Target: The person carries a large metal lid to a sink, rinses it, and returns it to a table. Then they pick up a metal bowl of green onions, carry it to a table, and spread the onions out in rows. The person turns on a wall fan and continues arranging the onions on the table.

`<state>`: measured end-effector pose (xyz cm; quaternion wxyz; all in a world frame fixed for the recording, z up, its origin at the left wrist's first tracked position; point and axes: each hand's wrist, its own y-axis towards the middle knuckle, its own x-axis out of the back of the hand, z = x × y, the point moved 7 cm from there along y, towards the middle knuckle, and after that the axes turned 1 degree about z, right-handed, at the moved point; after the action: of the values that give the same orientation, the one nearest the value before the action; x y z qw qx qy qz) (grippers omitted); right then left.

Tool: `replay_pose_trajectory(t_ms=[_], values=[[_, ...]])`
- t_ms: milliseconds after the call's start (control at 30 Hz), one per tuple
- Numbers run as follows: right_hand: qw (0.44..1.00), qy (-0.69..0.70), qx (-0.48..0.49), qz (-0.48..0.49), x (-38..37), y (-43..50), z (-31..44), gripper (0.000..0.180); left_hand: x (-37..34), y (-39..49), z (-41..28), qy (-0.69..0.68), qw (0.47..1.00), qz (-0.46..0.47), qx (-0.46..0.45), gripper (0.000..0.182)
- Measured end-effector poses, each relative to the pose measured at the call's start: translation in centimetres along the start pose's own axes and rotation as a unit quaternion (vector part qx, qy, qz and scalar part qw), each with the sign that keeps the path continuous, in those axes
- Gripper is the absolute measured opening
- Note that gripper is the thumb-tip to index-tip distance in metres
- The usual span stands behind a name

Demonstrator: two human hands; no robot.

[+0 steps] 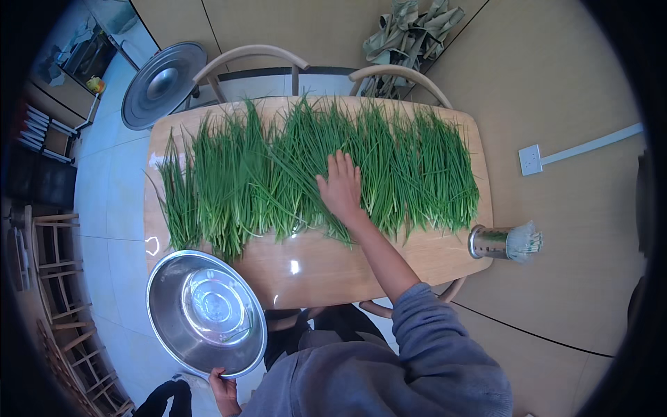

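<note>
A broad layer of green chives (427, 172) lies spread side by side across the wooden table (323, 271), tips towards the far edge and pale ends towards me. My right hand (343, 187) rests palm down on the middle of the layer, its fingers apart. Some stalks under and beside it lie aslant. At the near left corner, my left hand (223, 387) grips the lower rim of a large stainless steel basin (172, 307). The basin tilts with its inside facing up, and a few green strands cling to its bottom.
At the table's right edge stands a perforated metal holder (487, 243) with plastic-wrapped utensils. Chair backs (255, 51) line the far side. A round metal lid-like disc (182, 57) is at far left. Wooden chairs (65, 271) stand along the left. A leg in dark trousers (167, 399) shows below the basin.
</note>
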<state>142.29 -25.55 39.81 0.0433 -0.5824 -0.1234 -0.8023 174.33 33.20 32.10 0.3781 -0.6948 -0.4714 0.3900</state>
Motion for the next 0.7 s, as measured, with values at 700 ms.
replay_pose_trajectory(t_ms=[700], values=[[0.944, 0.235, 0.232, 0.014, -3.3, -2.1, 19.1, 0.036, 6.3, 0.2, 1.8, -0.040, 0.998, -0.044, -0.032, 0.023]])
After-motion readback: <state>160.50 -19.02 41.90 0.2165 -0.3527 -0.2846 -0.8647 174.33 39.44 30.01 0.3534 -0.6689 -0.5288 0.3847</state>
